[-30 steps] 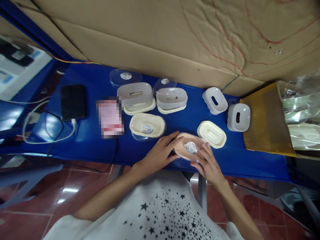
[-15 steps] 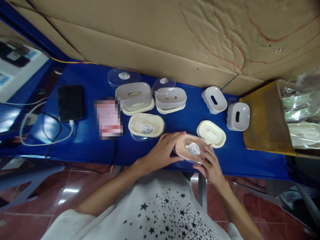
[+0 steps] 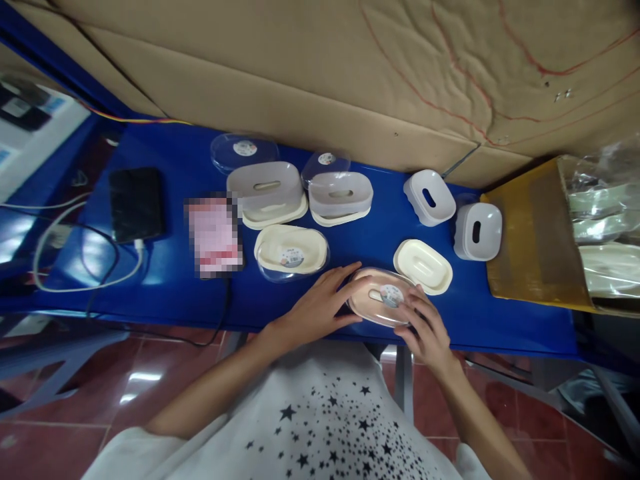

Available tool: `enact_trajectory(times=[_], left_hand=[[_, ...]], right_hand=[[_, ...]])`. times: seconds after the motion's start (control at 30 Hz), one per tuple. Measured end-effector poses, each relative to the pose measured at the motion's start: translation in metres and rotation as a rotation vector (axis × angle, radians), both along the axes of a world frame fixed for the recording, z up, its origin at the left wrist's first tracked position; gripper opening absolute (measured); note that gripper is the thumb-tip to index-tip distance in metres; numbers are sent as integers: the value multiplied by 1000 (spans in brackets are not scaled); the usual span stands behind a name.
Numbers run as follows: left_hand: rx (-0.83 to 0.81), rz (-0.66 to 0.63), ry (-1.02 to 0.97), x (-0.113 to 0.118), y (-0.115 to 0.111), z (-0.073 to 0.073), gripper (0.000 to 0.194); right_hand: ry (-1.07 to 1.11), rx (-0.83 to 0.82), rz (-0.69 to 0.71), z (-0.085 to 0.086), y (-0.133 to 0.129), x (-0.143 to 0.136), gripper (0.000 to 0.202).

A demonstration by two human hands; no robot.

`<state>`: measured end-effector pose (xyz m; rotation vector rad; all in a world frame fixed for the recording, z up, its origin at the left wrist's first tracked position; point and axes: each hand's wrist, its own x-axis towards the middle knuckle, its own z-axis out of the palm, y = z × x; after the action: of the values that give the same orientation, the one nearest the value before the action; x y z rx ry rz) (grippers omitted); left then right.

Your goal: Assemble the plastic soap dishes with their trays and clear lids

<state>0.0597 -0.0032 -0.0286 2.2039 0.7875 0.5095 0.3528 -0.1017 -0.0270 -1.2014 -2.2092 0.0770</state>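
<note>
Peach dish [image 3: 366, 305] sits at the near edge, clear lid on top. Left hand [image 3: 317, 305] is spread around its left end, right hand [image 3: 431, 333] pinching the right. Uneven pressing could skew that lid imo. Cream tray [image 3: 423, 267] crowds the far right; slotted holders [image 3: 431, 197] sit farther.

the peach oval dish [image 3: 361, 298] lies under a clear lid [image 3: 391, 295].
</note>
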Motion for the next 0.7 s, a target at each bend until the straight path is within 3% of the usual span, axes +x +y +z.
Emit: enact_trajectory(times=[0.17, 0.33, 0.53, 0.7], left_hand=[[18, -10, -16, 1, 1, 1, 76], [20, -2, -13, 1, 1, 2, 71], [-22, -3, 2, 3, 2, 7, 82], [12, 2, -22, 4, 3, 6, 72]], right_hand=[[-38, -6, 18, -2, -5, 1, 73], [-3, 84, -4, -6, -8, 2, 68], [-13, 106, -38, -11, -14, 3, 62], [-41, 94, -71, -9, -17, 0, 63]])
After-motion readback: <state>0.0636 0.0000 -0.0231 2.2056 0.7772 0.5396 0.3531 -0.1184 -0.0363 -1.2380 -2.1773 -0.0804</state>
